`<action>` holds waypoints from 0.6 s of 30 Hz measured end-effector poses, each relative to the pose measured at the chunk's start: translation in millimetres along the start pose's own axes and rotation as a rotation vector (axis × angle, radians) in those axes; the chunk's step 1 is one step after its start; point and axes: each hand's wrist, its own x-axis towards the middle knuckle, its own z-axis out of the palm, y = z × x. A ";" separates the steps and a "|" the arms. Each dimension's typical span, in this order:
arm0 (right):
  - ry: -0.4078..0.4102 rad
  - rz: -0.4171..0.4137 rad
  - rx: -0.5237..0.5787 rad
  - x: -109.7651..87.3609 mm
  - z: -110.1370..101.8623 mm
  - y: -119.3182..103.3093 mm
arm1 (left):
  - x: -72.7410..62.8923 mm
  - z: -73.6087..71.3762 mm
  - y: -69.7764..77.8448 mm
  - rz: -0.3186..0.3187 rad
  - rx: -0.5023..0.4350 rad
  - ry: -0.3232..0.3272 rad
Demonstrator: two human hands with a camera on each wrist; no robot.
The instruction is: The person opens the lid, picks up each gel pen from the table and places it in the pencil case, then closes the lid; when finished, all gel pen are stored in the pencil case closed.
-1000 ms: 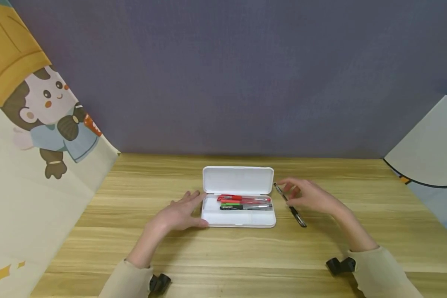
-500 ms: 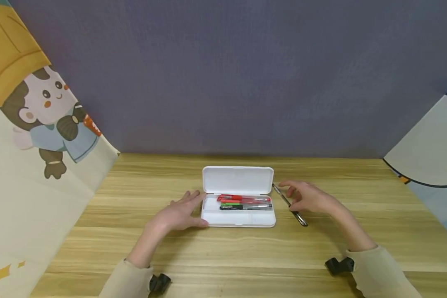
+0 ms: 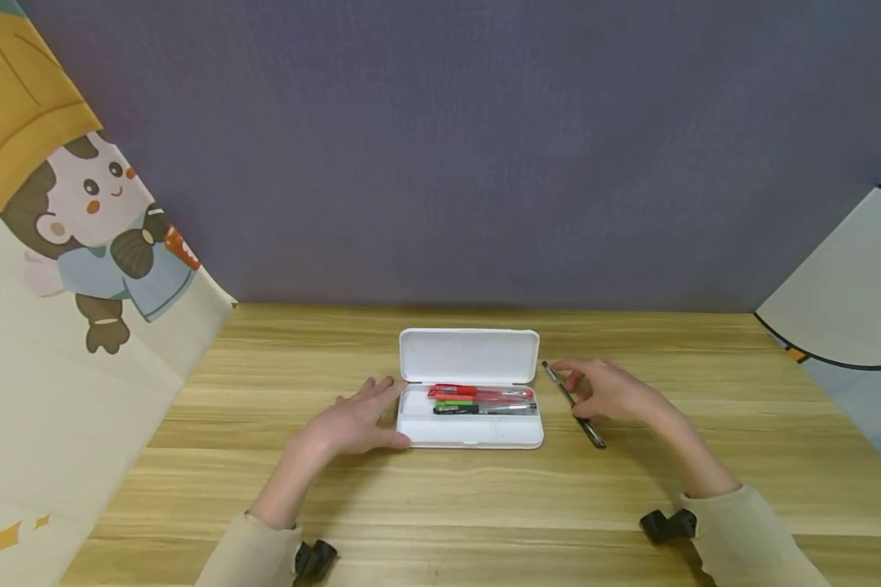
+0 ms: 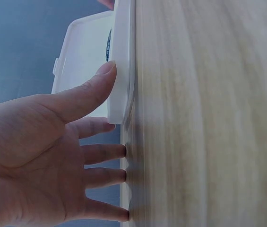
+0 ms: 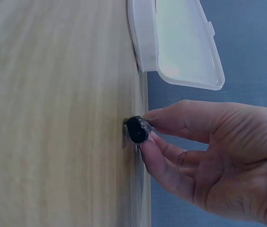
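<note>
A white pencil case point(image 3: 433, 432) lies on the table with its lid point(image 3: 470, 355) raised at the back. My left hand point(image 3: 348, 424) rests at the case's left end, fingers spread. In the left wrist view its thumb point(image 4: 88, 97) touches the case wall, and several fingertips meet the tabletop. Right of the case, a black gel pen point(image 3: 591, 432) lies slanted on or just above the table. Thumb and fingers of my right hand point(image 3: 609, 393) pinch it; the right wrist view shows the pen's dark end point(image 5: 138, 130) between them.
Inside the case lie a red pen point(image 3: 448, 390), a green pen point(image 3: 455, 403) and a black pen point(image 3: 458, 410), partly overlapping. The wooden table point(image 3: 440, 505) ends at a dark upright panel point(image 3: 484, 163) behind.
My right hand has shifted slightly, its thumb now farther down along the pen. The pen has barely moved. My left hand and the case have stayed put.
</note>
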 end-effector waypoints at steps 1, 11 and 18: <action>-0.001 0.000 -0.010 -0.4 -0.1 -0.7 | -0.1 0.0 0.2 0.000 -0.001 -0.001; -0.038 0.034 0.029 -1.6 0.1 -3.1 | -1.4 -0.7 1.5 -0.003 -0.006 0.002; -0.034 0.043 0.050 -1.8 0.6 -3.5 | -1.8 -0.7 1.2 -0.004 -0.007 0.003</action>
